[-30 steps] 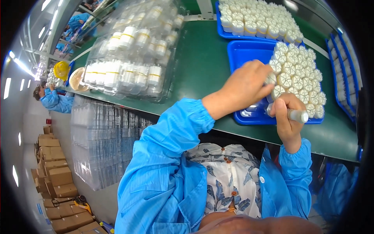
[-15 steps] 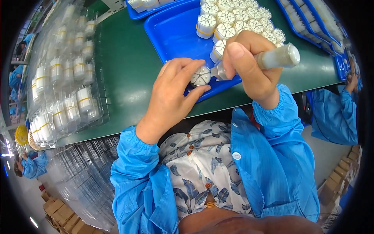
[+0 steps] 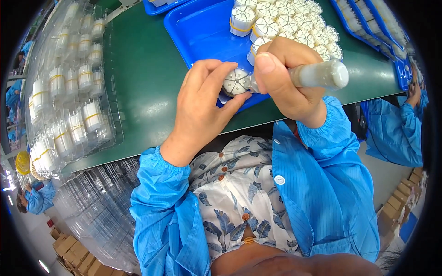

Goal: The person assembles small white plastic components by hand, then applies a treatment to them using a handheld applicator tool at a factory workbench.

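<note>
Between the thumb and fingers of my left hand (image 3: 195,103) is a round white segmented piece (image 3: 236,81), its top face split into wedges with small dots. My left hand is closed around its side, over the near edge of a blue tray (image 3: 184,48). My right hand (image 3: 294,85) is closed around a tool with a thick whitish, rounded handle (image 3: 320,75). The tool's narrower front end meets the right side of the piece; its tip is partly hidden by my fingers, so its kind is unclear.
Many similar white pieces with yellow bands (image 3: 266,27) stand packed in the tray's right part. Clear plastic trays (image 3: 69,87) of banded white pieces line the left of the green table (image 3: 142,101). More blue trays (image 3: 368,32) lie at the far right; a co-worker's blue sleeve (image 3: 396,129) is beyond.
The tool's handle end has dropped slightly and moved left with my right hand. My left hand still holds the piece, now a little higher in view. The whole table scene has shifted slightly up and left.
</note>
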